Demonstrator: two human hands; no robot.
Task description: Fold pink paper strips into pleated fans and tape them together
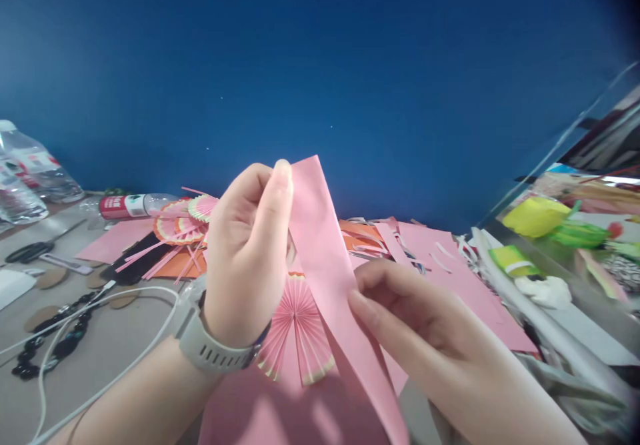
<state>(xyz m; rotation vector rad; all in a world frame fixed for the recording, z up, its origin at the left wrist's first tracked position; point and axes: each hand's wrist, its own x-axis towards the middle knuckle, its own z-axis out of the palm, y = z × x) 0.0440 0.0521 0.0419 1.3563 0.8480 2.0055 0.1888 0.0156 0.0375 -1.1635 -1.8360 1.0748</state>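
Observation:
I hold a long folded strip of pink paper (330,265) upright in front of me. My left hand (247,251), with a grey watch on its wrist, pinches the strip's top end between thumb and fingers. My right hand (425,331) pinches the strip lower down along its right edge. Behind the strip, a pleated pink paper fan (295,338) with a pale rim lies on a pink sheet (260,411) on the table.
More pleated fans and thin pink strips (180,228) lie at the back left on orange and pink paper. Plastic bottles (30,171), scissors (30,251), a black bead chain (50,338) and a white cable (115,325) lie at left. Pink sheets with scraps (450,265) and clear-wrapped craft items (550,251) are at right.

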